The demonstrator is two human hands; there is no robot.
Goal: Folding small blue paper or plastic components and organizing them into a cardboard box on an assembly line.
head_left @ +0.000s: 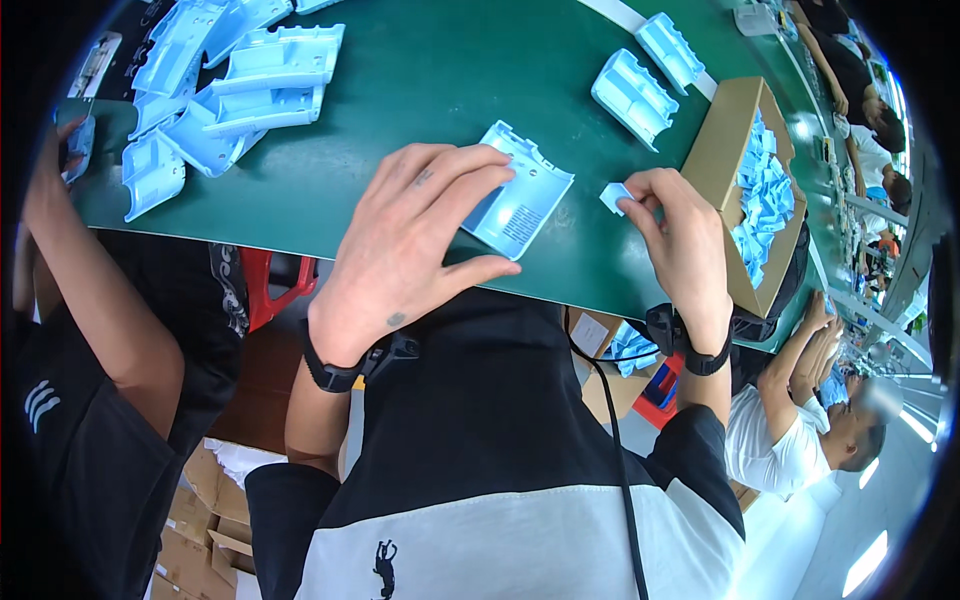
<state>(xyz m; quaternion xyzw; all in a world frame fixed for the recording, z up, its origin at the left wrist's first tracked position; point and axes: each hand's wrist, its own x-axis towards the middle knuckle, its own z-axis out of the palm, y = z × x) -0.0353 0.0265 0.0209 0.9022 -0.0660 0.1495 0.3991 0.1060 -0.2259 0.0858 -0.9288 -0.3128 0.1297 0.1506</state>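
Observation:
A light blue curved plastic shell (530, 195) lies on the green table, with a patch of small printed marks on its outer face. My left hand (420, 215) grips it from the left, fingertips at the upper part and thumb by the lower edge. To the right, my right hand (680, 225) pinches a small light blue flat piece (613, 197) between thumb and fingers, apart from the shell. Beside that hand stands a cardboard box (712, 140) holding many similar small blue pieces (762, 205).
Several more blue shells (275, 85) are piled at the far left of the green table (430, 70). Two blue shells (635, 98) lie at the far right. A co-worker's arm (100, 290) is close on my left; other people sit along the right. A black cable (612, 430) hangs before me.

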